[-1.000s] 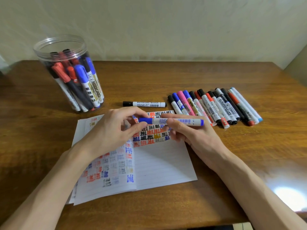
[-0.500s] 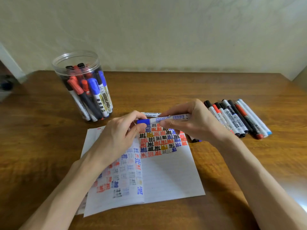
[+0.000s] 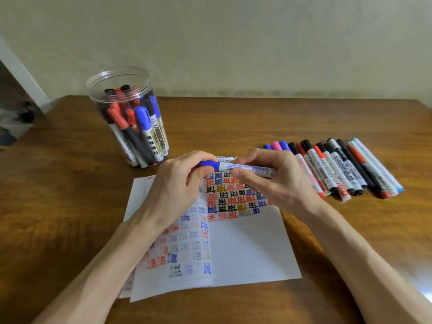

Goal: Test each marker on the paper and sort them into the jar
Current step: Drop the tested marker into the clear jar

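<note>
**Blue marker held across both hands, cap end pinched for the pull**

In the middle of the frame a blue marker (image 3: 257, 169) lies level in the air just above the top of the paper (image 3: 252, 249), held at both ends. The left hand (image 3: 177, 183) curls its fingertips round the cap (image 3: 209, 163). The right hand (image 3: 275, 181) grasps the white barrel, thumb underneath and fingers over the top. That split grip reads as the start of uncapping — one hand to anchor the body, the other to draw the cap off — so testing looks like the step in hand.

The paper sits squarely in front of the person, its upper part crowded with coloured test marks and its lower right part bare, which leaves room for a new stroke right beneath the marker.

The jar (image 3: 93, 94) stands at the upper left, well apart from the paper and already holding many markers upright. On the right a row of markers (image 3: 339, 169) lies side by side on the worktop (image 3: 70, 206) — untested ones, I judge, kept within the right hand's reach. Another marker (image 3: 225, 157) lies just behind the hands, mostly hidden.
</note>
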`<act>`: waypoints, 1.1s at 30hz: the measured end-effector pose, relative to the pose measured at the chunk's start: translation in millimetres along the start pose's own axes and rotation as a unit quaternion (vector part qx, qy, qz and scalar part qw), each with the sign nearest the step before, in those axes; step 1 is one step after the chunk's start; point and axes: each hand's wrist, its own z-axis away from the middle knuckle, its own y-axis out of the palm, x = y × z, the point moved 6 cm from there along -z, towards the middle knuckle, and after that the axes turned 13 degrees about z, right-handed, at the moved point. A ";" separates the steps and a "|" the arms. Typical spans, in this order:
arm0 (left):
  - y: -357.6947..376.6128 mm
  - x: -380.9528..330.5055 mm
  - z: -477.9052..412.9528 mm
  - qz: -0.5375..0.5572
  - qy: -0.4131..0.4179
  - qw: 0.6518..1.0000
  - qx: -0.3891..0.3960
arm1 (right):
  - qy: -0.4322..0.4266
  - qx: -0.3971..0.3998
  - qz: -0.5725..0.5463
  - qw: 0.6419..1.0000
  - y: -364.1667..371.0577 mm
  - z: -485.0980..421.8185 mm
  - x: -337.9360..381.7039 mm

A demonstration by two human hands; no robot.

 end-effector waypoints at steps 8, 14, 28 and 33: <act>-21.9 -7.9 -17.1 0.193 -0.058 0.979 -0.031 | -0.029 -0.085 -0.042 0.995 3.3 -11.0 17.0; -56.2 -31.7 -35.3 0.200 -0.033 0.968 -0.145 | -0.019 -0.093 -0.016 0.995 15.4 -19.9 18.0; -191.3 -80.2 -73.2 -0.122 0.128 0.926 -0.333 | 0.026 -0.152 -0.024 0.988 28.4 -43.7 9.9; -178.2 -53.0 -64.5 -0.160 0.093 0.935 -0.302 | 0.001 -0.134 0.008 0.991 33.0 -42.6 12.5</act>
